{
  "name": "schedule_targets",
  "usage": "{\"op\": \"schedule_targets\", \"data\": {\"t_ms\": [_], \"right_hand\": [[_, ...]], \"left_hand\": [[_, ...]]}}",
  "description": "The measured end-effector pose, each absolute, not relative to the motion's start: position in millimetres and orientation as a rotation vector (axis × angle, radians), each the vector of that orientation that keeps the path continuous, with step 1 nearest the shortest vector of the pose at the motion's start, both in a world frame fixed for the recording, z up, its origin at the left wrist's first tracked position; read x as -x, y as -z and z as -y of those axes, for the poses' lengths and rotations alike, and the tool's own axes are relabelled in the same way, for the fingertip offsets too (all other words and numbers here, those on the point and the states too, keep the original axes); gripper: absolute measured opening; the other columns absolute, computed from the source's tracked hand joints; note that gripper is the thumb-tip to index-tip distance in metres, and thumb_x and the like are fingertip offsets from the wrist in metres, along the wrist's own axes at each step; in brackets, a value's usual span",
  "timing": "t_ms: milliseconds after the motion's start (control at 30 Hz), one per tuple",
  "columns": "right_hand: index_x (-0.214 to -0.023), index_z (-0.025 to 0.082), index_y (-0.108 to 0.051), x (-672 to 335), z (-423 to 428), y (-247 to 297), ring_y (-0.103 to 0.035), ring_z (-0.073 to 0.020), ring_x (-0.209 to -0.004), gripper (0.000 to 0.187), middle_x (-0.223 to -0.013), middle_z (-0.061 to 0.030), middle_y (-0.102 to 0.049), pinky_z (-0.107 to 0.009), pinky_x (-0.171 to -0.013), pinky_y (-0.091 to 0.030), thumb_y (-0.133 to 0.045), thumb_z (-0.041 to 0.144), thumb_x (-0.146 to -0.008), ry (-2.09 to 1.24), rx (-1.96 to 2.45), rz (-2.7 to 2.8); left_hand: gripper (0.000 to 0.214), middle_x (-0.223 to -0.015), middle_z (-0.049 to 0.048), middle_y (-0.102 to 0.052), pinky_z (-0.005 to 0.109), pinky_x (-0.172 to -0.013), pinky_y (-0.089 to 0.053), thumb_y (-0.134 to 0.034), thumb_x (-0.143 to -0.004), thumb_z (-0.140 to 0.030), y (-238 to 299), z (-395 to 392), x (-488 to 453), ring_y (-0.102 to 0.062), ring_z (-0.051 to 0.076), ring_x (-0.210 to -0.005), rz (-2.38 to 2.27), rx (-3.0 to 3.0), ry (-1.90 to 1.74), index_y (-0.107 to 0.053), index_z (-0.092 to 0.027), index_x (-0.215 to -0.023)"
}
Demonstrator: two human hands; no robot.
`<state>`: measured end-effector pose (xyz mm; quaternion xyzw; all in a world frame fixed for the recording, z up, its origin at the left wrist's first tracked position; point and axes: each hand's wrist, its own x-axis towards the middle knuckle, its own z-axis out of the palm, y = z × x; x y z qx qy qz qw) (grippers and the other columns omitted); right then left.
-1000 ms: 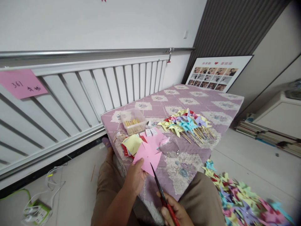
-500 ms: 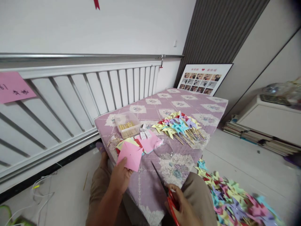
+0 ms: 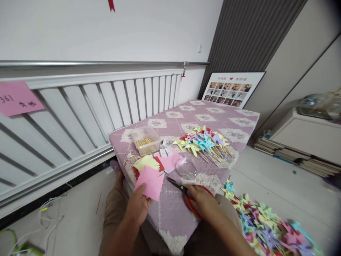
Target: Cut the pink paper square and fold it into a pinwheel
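My left hand [image 3: 138, 206] pinches a pink paper square [image 3: 150, 183] by its lower corner, just above the near left corner of the purple quilted bed [image 3: 173, 217]. My right hand [image 3: 204, 202] lies on the bed over red-handled scissors [image 3: 186, 193], fingers curled on the handles, blades pointing left and resting flat. Just beyond the paper sits a stack of coloured paper squares [image 3: 157, 163] and a clear round lid [image 3: 185, 169].
A clear box of wooden sticks [image 3: 145, 141] and a row of finished paper pinwheels [image 3: 205, 142] lie on the bed. More pinwheels [image 3: 263, 227] are heaped on the floor at right. A white slatted rail [image 3: 80, 106] runs along the left; books [image 3: 293, 156] are stacked by a cabinet.
My right hand brought the scissors from raised beside my knee down flat onto the bed. The pink paper in my left hand stayed near the stack.
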<state>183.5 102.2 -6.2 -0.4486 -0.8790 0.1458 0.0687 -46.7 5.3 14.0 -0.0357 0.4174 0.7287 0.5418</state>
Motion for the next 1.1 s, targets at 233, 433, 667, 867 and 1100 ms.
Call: {"op": "schedule_targets", "data": {"t_ms": [233,433,667,867,1100], "right_hand": [[-0.119,0.014,-0.060,-186,-121,12,-0.062,-0.0280,-0.102,0.048,-0.111,-0.0168,-0.068,-0.034,-0.087,-0.047,-0.055,0.008,-0.072,-0.400,1.271,2.678],[-0.109,0.015,-0.060,-179,-110,4,-0.064,-0.0259,-0.089,0.032,-0.097,-0.0122,-0.069,-0.037,-0.079,-0.050,-0.053,0.019,-0.078,-0.505,1.231,2.434],[-0.091,0.021,-0.052,-140,-55,-8,-0.060,-0.0170,-0.071,0.005,-0.078,-0.0014,-0.059,-0.028,-0.067,-0.050,-0.051,0.024,-0.087,-0.950,0.966,1.918],[-0.111,0.022,-0.048,-124,-32,-6,-0.061,-0.0173,-0.078,0.024,-0.086,-0.0035,-0.061,-0.029,-0.071,-0.051,-0.048,0.018,-0.088,-1.016,0.866,1.853],[-0.112,0.021,-0.054,-120,-28,-13,-0.063,-0.0168,-0.079,0.030,-0.092,-0.0052,-0.065,-0.028,-0.072,-0.053,-0.049,0.013,-0.083,-0.897,0.862,1.943]], "left_hand": [[0.031,-0.097,0.0068,-0.070,0.025,-0.063,-0.054,-0.068,-0.074,-0.022,-17,-4,42,-0.067,0.016,-0.077,-0.920,-0.054,-1.652,-0.060,-0.016,-0.104],[0.039,-0.099,0.0063,-0.071,0.028,-0.067,-0.054,-0.069,-0.073,-0.025,-20,-5,39,-0.067,0.019,-0.082,-0.881,-0.094,-1.606,-0.060,-0.021,-0.110],[0.031,-0.099,0.0053,-0.070,0.026,-0.063,-0.053,-0.066,-0.075,-0.025,-23,-6,36,-0.067,0.017,-0.080,-0.839,-0.068,-1.586,-0.061,-0.020,-0.106],[0.029,-0.093,0.0042,-0.071,0.024,-0.060,-0.050,-0.066,-0.075,-0.024,-24,-3,32,-0.066,0.016,-0.076,-0.819,-0.069,-1.549,-0.062,-0.019,-0.103],[0.033,-0.085,0.0057,-0.069,0.021,-0.051,-0.043,-0.066,-0.075,-0.029,-19,1,28,-0.061,0.014,-0.064,-0.791,-0.172,-1.504,-0.062,-0.015,-0.105]]}}
